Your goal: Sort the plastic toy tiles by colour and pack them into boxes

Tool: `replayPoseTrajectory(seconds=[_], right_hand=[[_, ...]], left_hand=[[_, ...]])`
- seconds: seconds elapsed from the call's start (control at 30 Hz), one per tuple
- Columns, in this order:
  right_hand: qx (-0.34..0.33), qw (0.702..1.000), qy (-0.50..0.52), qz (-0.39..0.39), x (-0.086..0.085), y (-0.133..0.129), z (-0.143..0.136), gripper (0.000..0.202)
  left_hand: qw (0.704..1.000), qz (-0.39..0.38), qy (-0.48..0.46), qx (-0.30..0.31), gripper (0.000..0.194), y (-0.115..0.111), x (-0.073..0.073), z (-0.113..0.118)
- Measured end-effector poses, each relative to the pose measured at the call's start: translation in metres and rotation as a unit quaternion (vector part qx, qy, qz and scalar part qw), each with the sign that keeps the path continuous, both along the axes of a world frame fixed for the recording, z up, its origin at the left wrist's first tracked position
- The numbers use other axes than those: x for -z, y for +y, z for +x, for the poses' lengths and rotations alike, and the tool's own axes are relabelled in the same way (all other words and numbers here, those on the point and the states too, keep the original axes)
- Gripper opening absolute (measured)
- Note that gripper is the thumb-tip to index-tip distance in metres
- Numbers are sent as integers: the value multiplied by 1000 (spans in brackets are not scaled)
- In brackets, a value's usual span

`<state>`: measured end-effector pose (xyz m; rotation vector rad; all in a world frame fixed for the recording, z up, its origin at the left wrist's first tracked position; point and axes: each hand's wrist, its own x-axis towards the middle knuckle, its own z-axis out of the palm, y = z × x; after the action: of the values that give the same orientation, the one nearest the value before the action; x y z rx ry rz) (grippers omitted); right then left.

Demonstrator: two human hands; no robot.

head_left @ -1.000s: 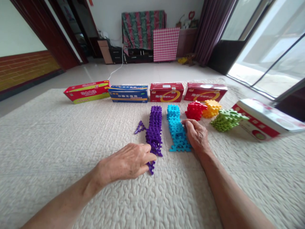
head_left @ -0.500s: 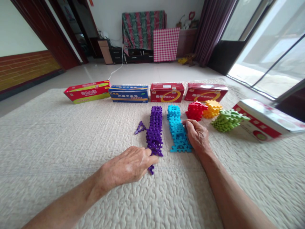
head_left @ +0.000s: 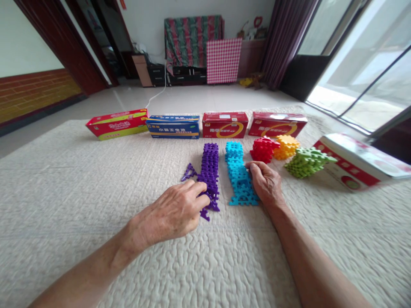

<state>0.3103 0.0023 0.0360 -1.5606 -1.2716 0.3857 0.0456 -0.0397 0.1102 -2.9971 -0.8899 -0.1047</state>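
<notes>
My left hand (head_left: 175, 209) is at the near end of a long row of purple interlocking plastic building pieces (head_left: 210, 162). Its fingers are closed on a purple triangular piece (head_left: 204, 214), whose tip pokes out below them. Another purple triangle (head_left: 189, 172) lies flat just left of the row. My right hand (head_left: 265, 182) rests against the right side of a row of light-blue building pieces (head_left: 239, 175). Thumb and forefinger are pressed together there, and what they pinch, if anything, is hidden.
Red (head_left: 263, 149), orange (head_left: 285, 146) and green (head_left: 308, 162) stacks of pieces stand on the right. Behind are a red-and-green box (head_left: 118, 124), a blue box (head_left: 173, 127) and two red boxes (head_left: 224, 125). A white-and-red carton (head_left: 362, 160) is at far right on the quilted cover (head_left: 128, 273).
My left hand has moved forward and up over the near end of the purple row, carrying the purple triangular piece with it. My right hand has stayed in place.
</notes>
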Motion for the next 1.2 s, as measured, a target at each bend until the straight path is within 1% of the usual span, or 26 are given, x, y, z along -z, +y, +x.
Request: replayPoseTrajectory(seconds=[0.2, 0.33, 0.57, 0.83, 0.93, 1.0, 1.07, 1.1, 1.13, 1.2], right_hand=[[3, 1000, -7, -3, 0, 0, 1, 40], [6, 1000, -10, -4, 1, 0, 1, 40], [13, 1000, -19, -7, -1, 1, 0, 40], [10, 1000, -25, -14, -1, 0, 0, 41], [11, 1000, -22, -14, -1, 0, 0, 40], [14, 1000, -22, -14, -1, 0, 0, 40], [15, 1000, -22, -14, -1, 0, 0, 40], [15, 1000, -23, -14, -1, 0, 1, 40], [16, 1000, -24, -13, -1, 0, 1, 40], [16, 1000, -25, -9, -1, 0, 1, 40]], left_hand=[[997, 54, -52, 22, 17, 6, 25, 10], [997, 61, -47, 20, 15, 4, 32, 13], [996, 61, -61, 13, 14, 8, 31, 10], [991, 55, -118, 6, 17, 10, 21, 6], [984, 76, -159, -32, 15, 22, 23, -3], [975, 99, -179, -84, 15, 36, 30, -11], [968, 91, -187, -140, 16, 53, 40, -17], [965, 86, -192, -157, 16, 61, 44, -19], [966, 76, -187, -159, 18, 68, 48, -21], [974, 61, -171, -136, 26, 82, 55, -23]])
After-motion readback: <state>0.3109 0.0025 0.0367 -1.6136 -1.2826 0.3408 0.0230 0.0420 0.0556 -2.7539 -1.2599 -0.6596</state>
